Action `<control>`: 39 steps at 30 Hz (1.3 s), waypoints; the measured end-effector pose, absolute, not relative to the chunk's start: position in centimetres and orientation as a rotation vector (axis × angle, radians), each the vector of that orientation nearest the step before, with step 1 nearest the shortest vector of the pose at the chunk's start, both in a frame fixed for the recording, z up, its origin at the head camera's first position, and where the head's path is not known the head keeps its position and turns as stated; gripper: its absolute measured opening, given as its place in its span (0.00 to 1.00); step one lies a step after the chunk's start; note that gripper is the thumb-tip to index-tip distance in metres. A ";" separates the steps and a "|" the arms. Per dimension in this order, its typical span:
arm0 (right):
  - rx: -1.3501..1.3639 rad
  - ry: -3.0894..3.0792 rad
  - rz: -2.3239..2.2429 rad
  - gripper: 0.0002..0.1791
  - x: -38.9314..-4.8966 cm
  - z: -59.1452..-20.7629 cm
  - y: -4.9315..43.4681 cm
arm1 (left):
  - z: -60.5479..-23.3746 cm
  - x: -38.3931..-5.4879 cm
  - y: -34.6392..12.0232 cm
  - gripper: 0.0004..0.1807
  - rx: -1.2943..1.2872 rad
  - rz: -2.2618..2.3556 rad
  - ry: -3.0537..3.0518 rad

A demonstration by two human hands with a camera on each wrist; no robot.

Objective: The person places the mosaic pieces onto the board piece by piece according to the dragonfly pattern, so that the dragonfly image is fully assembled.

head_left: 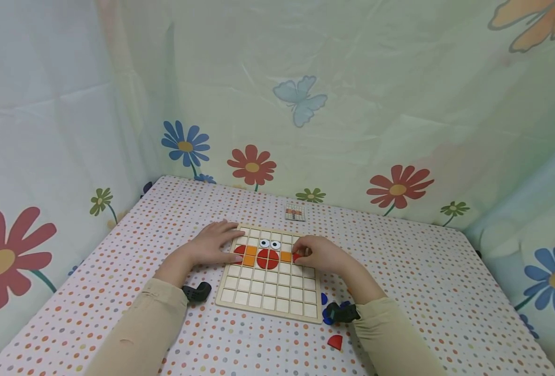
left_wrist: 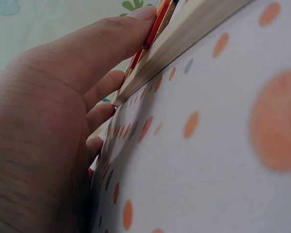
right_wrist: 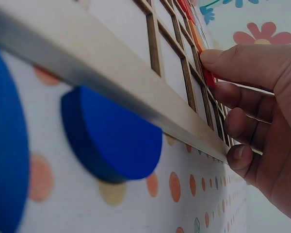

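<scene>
A wooden grid board [head_left: 270,304] lies on the table, its cells framed by thin strips. Set in it are a red circle made of quarter pieces [head_left: 268,259], two eye pieces [head_left: 270,244] and orange squares [head_left: 249,256]. My left hand [head_left: 211,244] rests at the board's left edge, fingers extended, thumb on a red piece [head_left: 239,250] there. On the right side, my right hand [head_left: 321,253] pinches another red piece [right_wrist: 207,76] between thumb and index finger, in a cell beside an orange square [head_left: 285,256]. Its other fingers curl loosely by the board's edge.
Blue pieces [right_wrist: 119,136] lie by the board's lower right corner, partly behind the right wrist camera [head_left: 342,312]. Closer to me is a loose red quarter-circle [head_left: 335,342]. Behind the board lies a small pattern card [head_left: 295,212]. Dotted cloth [head_left: 427,292] covers the table.
</scene>
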State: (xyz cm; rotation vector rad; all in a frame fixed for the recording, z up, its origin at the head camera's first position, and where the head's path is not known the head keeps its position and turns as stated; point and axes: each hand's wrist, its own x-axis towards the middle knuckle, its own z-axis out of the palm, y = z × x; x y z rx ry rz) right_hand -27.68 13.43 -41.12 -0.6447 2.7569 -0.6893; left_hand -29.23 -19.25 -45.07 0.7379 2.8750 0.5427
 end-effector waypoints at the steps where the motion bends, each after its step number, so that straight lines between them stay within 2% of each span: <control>1: -0.639 2.757 -0.693 0.09 -27.7 -41.2 13.4 | -45.1 -29.2 -19.3 0.43 0.737 0.542 2.874; 17: -0.580 2.768 -0.703 0.09 -27.0 -40.4 14.1 | -45.2 -29.4 -19.2 0.43 0.746 0.538 2.881; 25: -0.650 2.813 -0.697 0.09 -25.6 -40.0 17.3 | -45.2 -29.4 -19.1 0.43 0.744 0.544 2.880; 39: -0.482 2.831 -0.754 0.09 -22.7 -40.1 24.2 | -45.2 -29.3 -19.2 0.43 0.733 0.563 2.867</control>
